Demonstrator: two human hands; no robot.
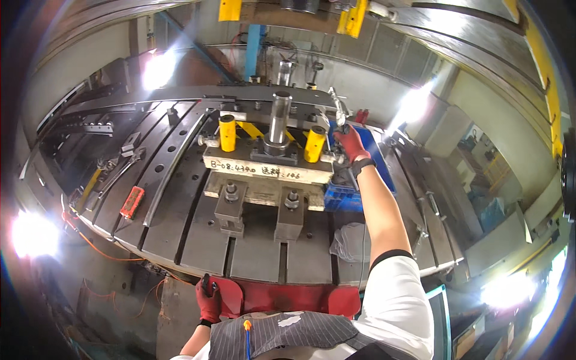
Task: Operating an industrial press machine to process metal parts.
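My right hand, in a red glove with dark patches, reaches far forward over a blue plastic crate. Its fingers close around a shiny silver metal piece, narrow and uneven, which points up and away; its exact kind is unclear. Left of it stands a die block with handwritten marks, carrying a tall steel post between two yellow cylinders. My left hand, gloved in red, is low beside a red panel, fingers curled at something small and black that I cannot make out.
A slotted steel machine table spreads around the die. Bolted clamp blocks stand at its front, and a grey cloth lies by the crate. An orange-red box and wrenches lie left. Yellow machine parts hang overhead.
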